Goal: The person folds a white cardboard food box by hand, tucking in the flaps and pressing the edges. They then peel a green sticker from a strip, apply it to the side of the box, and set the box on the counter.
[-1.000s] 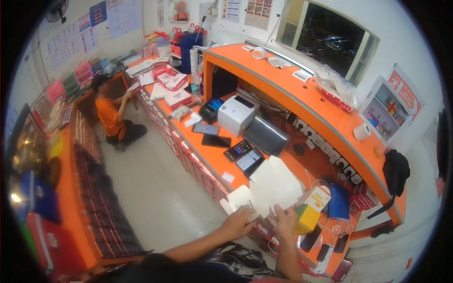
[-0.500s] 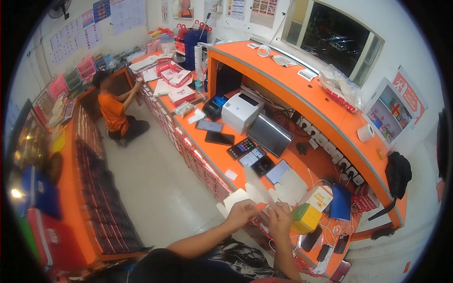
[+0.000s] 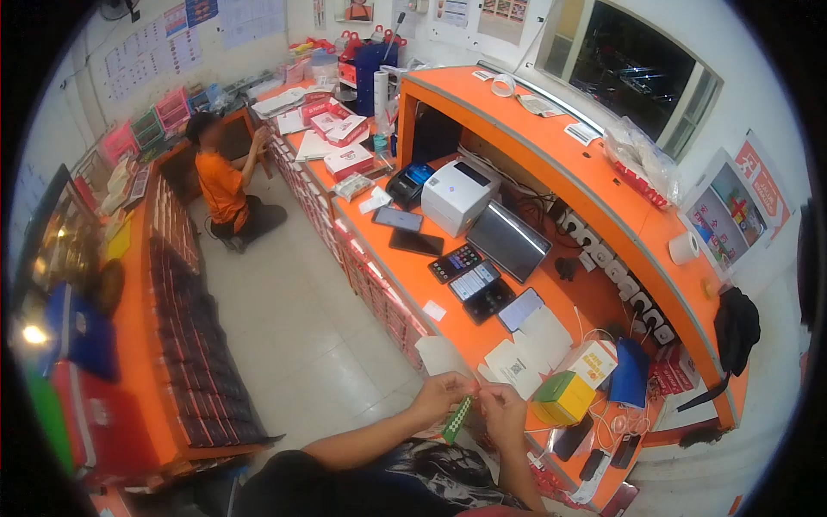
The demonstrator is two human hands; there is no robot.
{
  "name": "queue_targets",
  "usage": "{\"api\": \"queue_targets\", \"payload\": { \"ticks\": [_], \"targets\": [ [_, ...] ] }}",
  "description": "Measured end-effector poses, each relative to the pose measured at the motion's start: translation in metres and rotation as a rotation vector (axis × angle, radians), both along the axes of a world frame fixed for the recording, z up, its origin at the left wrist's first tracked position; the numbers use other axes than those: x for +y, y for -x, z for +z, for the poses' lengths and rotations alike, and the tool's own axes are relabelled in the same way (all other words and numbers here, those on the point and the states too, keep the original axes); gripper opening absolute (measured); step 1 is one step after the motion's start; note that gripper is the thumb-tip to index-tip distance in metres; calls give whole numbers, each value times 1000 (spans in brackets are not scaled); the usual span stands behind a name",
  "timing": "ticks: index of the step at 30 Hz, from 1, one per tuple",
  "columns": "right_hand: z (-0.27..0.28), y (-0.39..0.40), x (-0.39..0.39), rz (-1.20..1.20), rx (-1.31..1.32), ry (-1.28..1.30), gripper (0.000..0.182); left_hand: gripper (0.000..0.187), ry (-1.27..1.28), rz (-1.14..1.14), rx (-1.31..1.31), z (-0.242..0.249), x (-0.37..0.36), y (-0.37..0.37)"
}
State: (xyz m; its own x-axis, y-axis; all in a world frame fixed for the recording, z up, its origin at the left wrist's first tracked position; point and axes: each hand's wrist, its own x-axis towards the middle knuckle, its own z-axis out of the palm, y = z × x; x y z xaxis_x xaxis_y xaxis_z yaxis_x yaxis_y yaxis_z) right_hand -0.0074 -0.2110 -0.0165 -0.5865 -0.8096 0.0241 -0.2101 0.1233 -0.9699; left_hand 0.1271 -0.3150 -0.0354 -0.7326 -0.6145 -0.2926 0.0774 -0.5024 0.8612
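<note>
Step in hand, judged: handling a green-and-white strip (image 3: pixel 458 420) off the bench's (image 3: pixel 413 280) near edge, left grip (image 3: pixel 469 388) and right grip (image 3: pixel 482 392) narrowed together, apparently pinching its upper end; next move calls for fine, steady fingertip control on both sides.

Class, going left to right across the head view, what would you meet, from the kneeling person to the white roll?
Kneeling person, wearer's left hand, wearer's right hand, yellow and green box, white roll.
</note>
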Motion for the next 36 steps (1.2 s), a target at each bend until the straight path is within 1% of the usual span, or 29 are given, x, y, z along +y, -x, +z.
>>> {"api": "queue_targets", "payload": {
  "ticks": [1,3,5,7,9,11,13,14,16,17,19,20,22,25,28,30,32,34,35,36],
  "targets": [
    [-1,1,0,-46,-109,-33,12,21,-3,5,-3,-1,1,0],
    [-9,6,1,-40,-103,6,14,20,27,-4,9,-7,2,-1],
    [-13,6,2,-37,-96,46,15,20,4,-7,38,-16,3,2],
    [-7,5,2,-113,-332,-22,14,20,-19,-11,70,-14,4,2],
    [-8,11,4,-96,-321,-11,14,18,5,-48,32,-11,4,2],
    [-5,12,5,-80,-312,1,14,18,-3,-57,37,-21,6,3],
    [8,8,2,-137,-461,-7,15,17,-10,-67,40,-19,7,4],
    [6,8,3,-137,-461,-6,15,16,-6,-58,57,-18,8,4],
    [2,8,3,-35,-151,11,15,15,-1,-51,75,-10,10,2],
    [3,7,3,-35,-151,13,15,15,-8,-56,56,-5,10,0],
    [12,1,2,-24,0,38,14,15,-12,-64,36,-4,9,-1],
    [7,1,2,-25,-1,40,14,14,-9,-64,28,-8,9,-1],
    [-4,-2,2,-104,-203,44,13,14,-5,-64,18,-12,9,-2],
    [-2,-2,4,-81,-140,37,13,14,-54,-49,62,-9,9,-1],
    [-7,-4,4,-95,-184,23,13,16,-62,-10,119,-6,10,1],
    [-1,-7,2,-91,-193,41,12,22,-154,-27,205,-9,10,2],
    [6,-13,1,-88,-202,57,12,22,-185,-17,209,-10,10,1],
    [10,-20,0,-78,-120,119,11,23,-214,-9,212,-9,9,0],
    [5,-19,1,-78,-120,118,11,23,-262,-12,244,-8,9,-2],
    [-1,-18,0,-78,36,134,10,24,-309,-15,277,-8,9,-3]
  ]
}}
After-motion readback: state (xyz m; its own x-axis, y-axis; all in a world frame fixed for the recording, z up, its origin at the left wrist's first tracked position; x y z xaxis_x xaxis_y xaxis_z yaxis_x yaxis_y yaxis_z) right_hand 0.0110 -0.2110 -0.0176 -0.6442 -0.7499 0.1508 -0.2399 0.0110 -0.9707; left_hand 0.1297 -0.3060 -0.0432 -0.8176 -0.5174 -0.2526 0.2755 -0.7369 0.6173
